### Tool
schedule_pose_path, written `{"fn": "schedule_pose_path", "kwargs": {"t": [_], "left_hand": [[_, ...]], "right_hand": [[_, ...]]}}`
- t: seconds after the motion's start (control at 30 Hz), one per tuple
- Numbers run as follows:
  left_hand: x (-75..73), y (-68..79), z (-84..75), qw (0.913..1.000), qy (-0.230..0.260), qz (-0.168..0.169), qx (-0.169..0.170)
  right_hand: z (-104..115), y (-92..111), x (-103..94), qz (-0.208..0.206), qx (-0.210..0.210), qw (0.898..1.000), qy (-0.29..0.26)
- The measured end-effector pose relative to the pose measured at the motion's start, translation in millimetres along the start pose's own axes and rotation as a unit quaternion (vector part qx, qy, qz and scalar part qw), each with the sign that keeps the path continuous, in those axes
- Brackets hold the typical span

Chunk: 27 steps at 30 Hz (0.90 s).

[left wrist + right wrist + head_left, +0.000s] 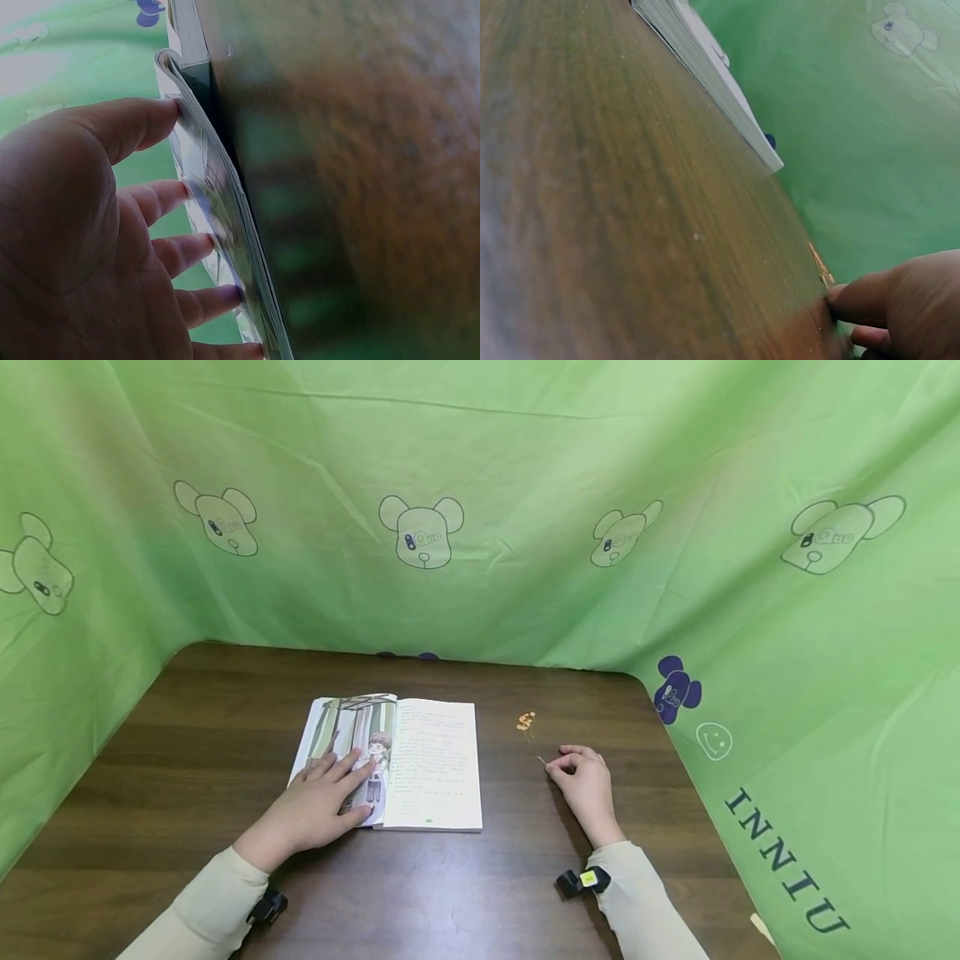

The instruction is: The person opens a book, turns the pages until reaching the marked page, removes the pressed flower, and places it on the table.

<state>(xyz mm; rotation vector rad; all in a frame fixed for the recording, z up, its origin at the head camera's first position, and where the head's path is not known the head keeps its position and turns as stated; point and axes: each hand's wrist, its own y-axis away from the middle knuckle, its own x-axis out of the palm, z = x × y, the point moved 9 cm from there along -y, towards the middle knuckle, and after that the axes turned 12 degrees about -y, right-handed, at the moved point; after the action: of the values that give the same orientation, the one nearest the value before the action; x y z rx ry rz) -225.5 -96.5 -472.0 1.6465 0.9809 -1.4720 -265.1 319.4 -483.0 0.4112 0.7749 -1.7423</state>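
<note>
An open book (435, 768) lies on the brown wooden table, an illustrated page on its left and a page of text on its right. Spread across the illustrated page, my left hand (318, 802) presses it with straight fingers; the left wrist view has the fingertips (199, 300) on that page. To the right of the book, my right hand (585, 785) pinches the lower end of a thin stem between thumb and forefinger. The stem belongs to a small dried flower sprig (527, 721) with orange blossoms, which points away from me toward the back of the table.
Green cloth (510, 460) printed with bear heads hangs behind the wooden table (247, 693) and along both its sides. Each wrist wears a black camera, the right one (583, 882) with a yellow label. A small pale piece (762, 928) shows at the table's right edge.
</note>
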Motion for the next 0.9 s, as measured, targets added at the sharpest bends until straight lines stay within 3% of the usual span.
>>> {"fn": "schedule_pose_path", "kwargs": {"t": [0.23,0.6,0.9], "left_hand": [[1.0,-0.8,-0.8,1.0000,0.006,0.001,0.002],[-4.4,0.4,0.4,0.9997,0.017,-0.014,0.009],[-2.5,0.1,1.9,0.9997,0.012,-0.012,0.017]], "right_hand": [[4.1,-1.2,-4.9,0.022,-0.007,1.000,-0.003],[2.6,-4.6,-15.5,0.013,0.048,0.997,-0.054],[21.6,-4.3,-18.6,0.001,0.021,0.998,-0.061]]}}
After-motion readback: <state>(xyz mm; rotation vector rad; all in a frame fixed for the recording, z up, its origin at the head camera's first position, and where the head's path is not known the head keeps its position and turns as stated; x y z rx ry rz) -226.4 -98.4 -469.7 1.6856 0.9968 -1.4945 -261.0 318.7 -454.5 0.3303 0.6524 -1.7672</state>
